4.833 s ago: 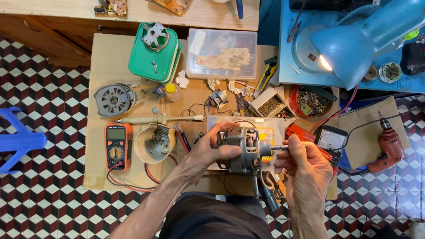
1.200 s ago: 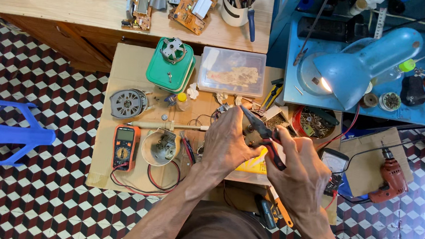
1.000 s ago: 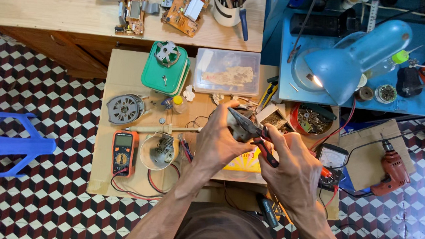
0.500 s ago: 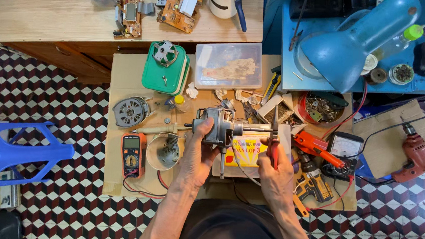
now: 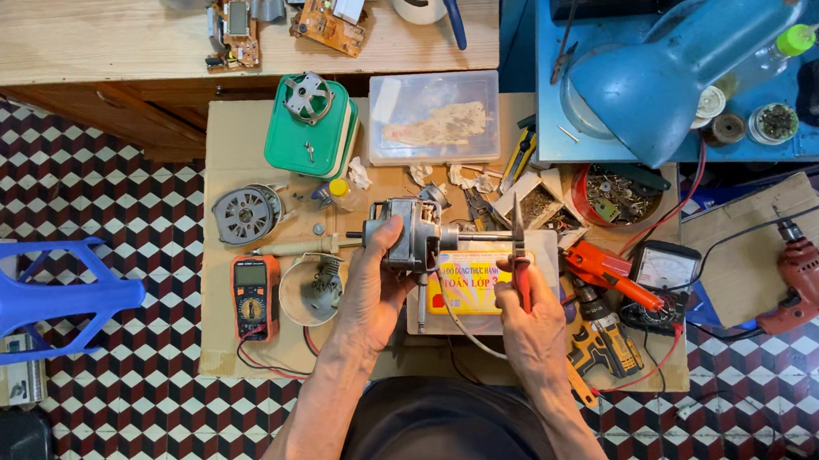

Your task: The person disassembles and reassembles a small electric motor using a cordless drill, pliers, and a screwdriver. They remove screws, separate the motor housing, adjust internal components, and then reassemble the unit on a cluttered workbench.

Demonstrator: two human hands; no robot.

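Yellow rect. label w/ red print (image 5: 468, 282) btwn hands, orange multimeter's grey screen (image 5: 254, 274) left, white analog meter dial (image 5: 668, 270) right

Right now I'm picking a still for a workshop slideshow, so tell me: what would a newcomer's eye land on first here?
First the two hands at the centre of the cluttered low table: the left hand grips a grey electric motor, while the right hand holds red-handled pliers at its shaft. Next, the big blue desk lamp at upper right and the blue plastic stool on the checkered floor at left.
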